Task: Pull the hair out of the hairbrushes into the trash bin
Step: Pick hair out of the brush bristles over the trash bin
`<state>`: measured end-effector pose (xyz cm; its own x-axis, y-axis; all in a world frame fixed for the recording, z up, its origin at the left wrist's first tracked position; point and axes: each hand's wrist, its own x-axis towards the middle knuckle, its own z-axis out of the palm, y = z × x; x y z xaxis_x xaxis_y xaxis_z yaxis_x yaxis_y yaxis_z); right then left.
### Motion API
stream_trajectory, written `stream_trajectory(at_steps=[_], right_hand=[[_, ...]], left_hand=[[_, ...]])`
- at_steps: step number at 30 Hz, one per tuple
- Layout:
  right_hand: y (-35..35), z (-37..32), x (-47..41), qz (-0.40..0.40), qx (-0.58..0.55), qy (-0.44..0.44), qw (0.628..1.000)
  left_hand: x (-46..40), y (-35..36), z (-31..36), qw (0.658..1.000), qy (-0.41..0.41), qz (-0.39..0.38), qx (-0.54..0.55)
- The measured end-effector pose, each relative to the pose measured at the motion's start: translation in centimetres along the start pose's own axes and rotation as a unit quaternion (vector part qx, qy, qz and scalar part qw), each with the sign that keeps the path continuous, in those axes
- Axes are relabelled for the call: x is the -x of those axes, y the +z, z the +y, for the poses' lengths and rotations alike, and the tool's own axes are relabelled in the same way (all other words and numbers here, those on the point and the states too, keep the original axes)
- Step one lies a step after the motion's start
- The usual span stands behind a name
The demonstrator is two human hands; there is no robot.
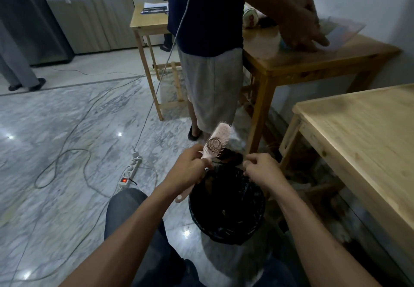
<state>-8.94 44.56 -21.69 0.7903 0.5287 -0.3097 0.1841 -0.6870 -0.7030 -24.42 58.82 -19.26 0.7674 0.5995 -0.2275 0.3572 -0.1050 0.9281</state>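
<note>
My left hand (pixel 190 168) grips the handle of a pink hairbrush (pixel 218 137), which points up and away over the far rim of the trash bin. A round clump of brown hair (pixel 214 145) sits in the bristles low on the brush head. My right hand (pixel 261 168) hovers over the bin's right far rim with fingers pinched together; whether it holds any hair I cannot tell. The black trash bin (pixel 197 217), lined with a black bag, stands on the floor between my knees.
Another person (pixel 210 40) stands just beyond the bin, reaching onto a wooden table (pixel 313 60). A second wooden table (pixel 369 134) is at the right. A power strip (pixel 131 172) and cables (pixel 67 152) lie on the marble floor at the left.
</note>
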Motion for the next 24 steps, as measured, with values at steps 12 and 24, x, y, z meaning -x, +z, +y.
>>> stream_trajectory(at_steps=[12,24], right_hand=[[0.5,-0.9,0.9,-0.072,-0.336,-0.109,0.933],[-2.8,-2.7,1.7,0.07,-0.479,-0.063,0.873]], left_hand=[[0.2,-0.5,0.2,0.993,0.051,0.04,-0.1],[-0.5,-2.7,-3.8,0.972,-0.088,0.136,-0.169]])
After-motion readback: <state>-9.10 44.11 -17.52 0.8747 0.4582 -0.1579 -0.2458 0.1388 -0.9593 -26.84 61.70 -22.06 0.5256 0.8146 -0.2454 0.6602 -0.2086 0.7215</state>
